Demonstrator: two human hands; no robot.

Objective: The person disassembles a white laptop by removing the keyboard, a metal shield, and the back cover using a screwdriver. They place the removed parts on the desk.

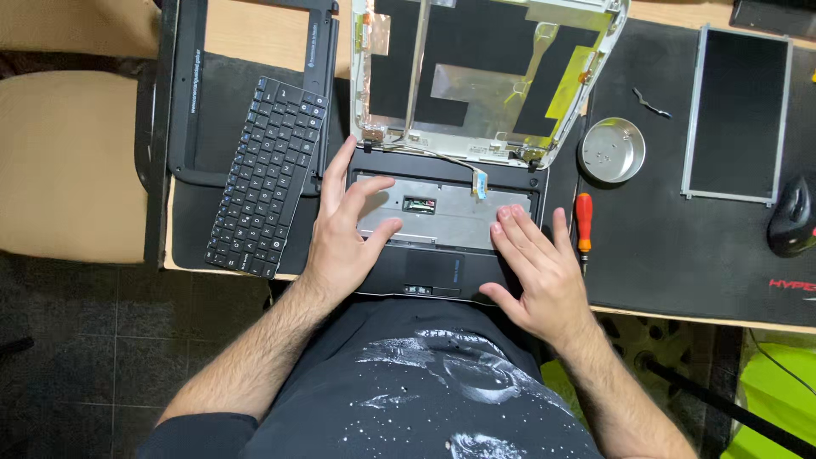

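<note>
Black plastic frames the laptop base [442, 246], which sits at the near edge of the worktop [255, 34], right in front of the person, with its keyboard bay bare and grey. Both hands lie flat on it. The left hand [344, 229] spreads over the left side of the bay, fingers splayed, thumb pointing inward; its grip is loose and holds nothing. The right hand [535, 268] rests on the right palm rest, fingers together and stretched toward the bay's right corner, likewise clasping nothing. Pressing from both sides like this looks like a way to keep the base steady, or to feel along its seams.

One lid shell [489, 76] stands behind the base, emptied of its panel, showing foil and black tape; a thin ribbon cable [476, 180] trails from it onto the bay. One detached keyboard [268, 174] lies slanted to the left, partly over one black bezel frame [191, 93], both put clear of the working spot. To the right, on the dark mat [654, 229], are one red-handled screwdriver [583, 223] just beside the base, one round metal dish [611, 150] that seems to hold small screws, one small bent metal piece [650, 102], and one bare screen panel [738, 115] laid flat farther out. One computer mouse [792, 217] sits at the right edge.
</note>
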